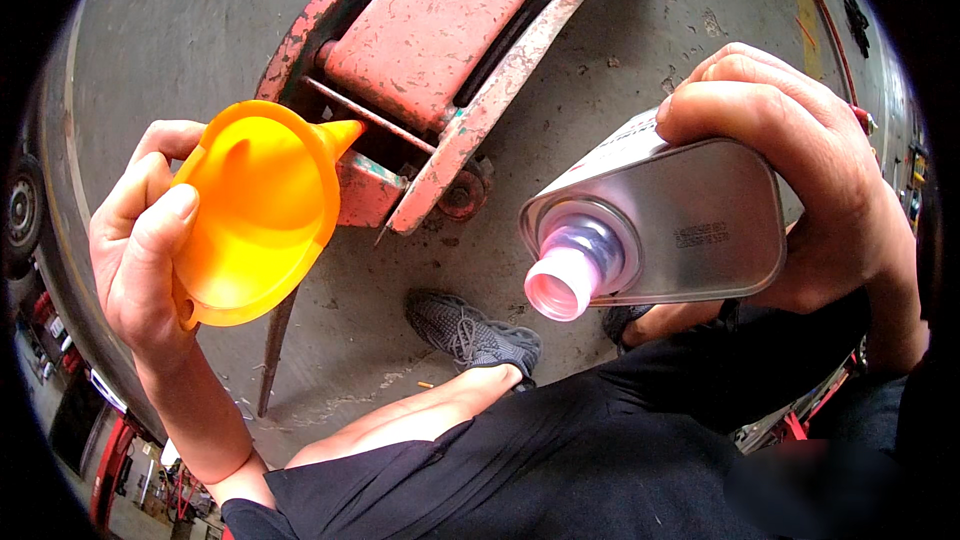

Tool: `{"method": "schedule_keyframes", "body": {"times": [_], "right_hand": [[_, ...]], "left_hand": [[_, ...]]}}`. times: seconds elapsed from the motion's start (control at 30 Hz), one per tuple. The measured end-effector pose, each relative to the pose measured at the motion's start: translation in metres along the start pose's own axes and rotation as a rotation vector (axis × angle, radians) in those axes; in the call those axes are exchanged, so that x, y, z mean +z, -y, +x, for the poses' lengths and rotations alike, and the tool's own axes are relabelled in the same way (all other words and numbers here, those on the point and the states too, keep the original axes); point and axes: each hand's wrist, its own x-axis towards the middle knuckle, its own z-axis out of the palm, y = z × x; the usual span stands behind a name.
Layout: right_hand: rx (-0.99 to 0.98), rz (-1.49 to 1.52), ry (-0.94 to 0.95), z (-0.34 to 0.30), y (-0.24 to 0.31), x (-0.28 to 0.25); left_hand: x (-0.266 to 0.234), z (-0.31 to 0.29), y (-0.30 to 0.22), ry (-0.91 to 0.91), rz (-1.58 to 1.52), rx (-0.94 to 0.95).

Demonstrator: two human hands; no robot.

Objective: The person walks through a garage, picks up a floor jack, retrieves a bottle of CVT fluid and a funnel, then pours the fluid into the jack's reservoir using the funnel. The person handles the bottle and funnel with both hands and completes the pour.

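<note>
My left hand (145, 230) grips an orange plastic funnel (262, 215) by its rim, thumb on the inside and fingers behind. The funnel is tipped so its wide mouth faces me, and its spout points off to the right. In my right hand (800, 140) is a rectangular metal can (690, 225), held around its sides with the top turned toward me. A pinkish translucent neck (560, 283) sticks out of that top, its mouth uncapped. Funnel and can are apart, with a gap of floor visible between them. The can's contents cannot be seen.
A worn red floor jack (440, 30) with chipped paint stands on the grey concrete floor (180, 30) ahead. A small metal caster (465, 190) shows at its near end. My shoe (470, 330) is below. A tyre (22, 202) lies at the far left; a long rod (825, 20) is at the right.
</note>
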Motion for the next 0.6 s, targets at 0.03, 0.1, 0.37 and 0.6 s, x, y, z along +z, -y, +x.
{"method": "schedule_keyframes", "body": {"times": [0.03,0.1,0.37,0.6], "right_hand": [[0.002,0.001,-0.004,-0.0004,0.0003,0.0005],[-0.004,-0.003,-0.006,-0.0003,-0.0005,0.0013],[-0.003,-0.017,-0.007,-0.0019,-0.0019,0.0000],[0.008,0.014,-0.035,-0.0027,-0.0029,0.0035]], "left_hand": [[-0.0001,0.0003,-0.0002,-0.001,0.000,0.002],[-0.0002,0.0009,-0.0001,-0.011,0.003,0.008],[-0.0017,0.0030,-0.0003,-0.002,-0.017,-0.010],[0.0044,0.0001,-0.0027,-0.013,-0.022,-0.018]]}}
